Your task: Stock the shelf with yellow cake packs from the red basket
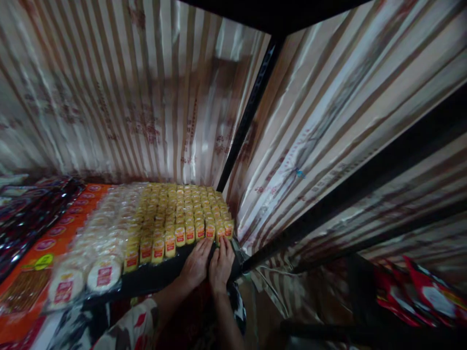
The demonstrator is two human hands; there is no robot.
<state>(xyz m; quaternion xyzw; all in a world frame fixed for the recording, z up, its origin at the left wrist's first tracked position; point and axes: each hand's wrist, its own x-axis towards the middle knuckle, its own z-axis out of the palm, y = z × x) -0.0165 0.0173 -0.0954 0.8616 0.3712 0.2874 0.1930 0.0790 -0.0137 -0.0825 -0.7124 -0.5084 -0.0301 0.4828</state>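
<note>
Small yellow snack packets (180,235) with red labels stand in close rows on a dark shelf (156,272). My left hand (197,263) is at the front edge, near the right end of the rows, its fingers together and its fingertips on a front packet (209,230). Right beside it, my right hand (222,265) has bent fingers closed on a front packet (220,232) close to the corner. The fingers partly cover the lower parts of these packets. Thumbs and the exact grip are hard to make out in the dim light.
Left of the yellow rows lie clear-wrapped round white packs (104,273), orange bags (54,238) and dark shiny packs (40,214). A black upright post (251,112) stands behind the corner, with striped sheeting (146,87) around. Red bags (430,291) lie at lower right.
</note>
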